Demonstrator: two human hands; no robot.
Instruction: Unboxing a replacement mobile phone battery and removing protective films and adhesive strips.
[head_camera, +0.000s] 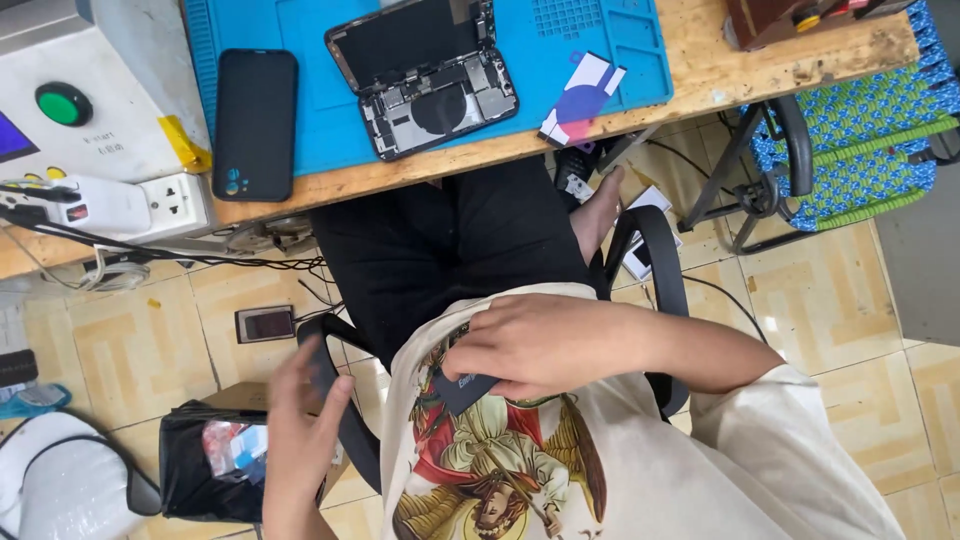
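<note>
cream cotton t-shirt (640, 470) with a printed colour picture on the front fills the lower frame, soft and creased, worn by the person looking down. beyond the knees in black trousers (440, 250) runs the wooden bench (760, 60), its edge rough and chipped, and on it a blue rubbery work mat (300, 110) with moulded ribs and small pockets. an opened phone (425, 75) lies on the mat, its back off, showing a dark rectangular battery area, metal shields and a round coil. beside it, partly over the mat's left edge, lies a black glossy phone (255, 122), face down, flat and rounded at the corners. a white and purple card (582, 97) sits tilted at the mat's front edge. at far left stands a pale box with a green round button (63, 104), and a white power strip (150, 205) just below it. on the tiled floor a black bag (205, 470) lies open.

the right hand (545, 345) is bent in against the chest, wrist flexed, fingers curled together and clamped on a small dark flat card (462, 388) held against the shirt. the left hand (300, 430) rises from the lower left, blurred, fingers loosely apart around the black armrest (335, 385) of the chair; whether it grips is unclear
</note>
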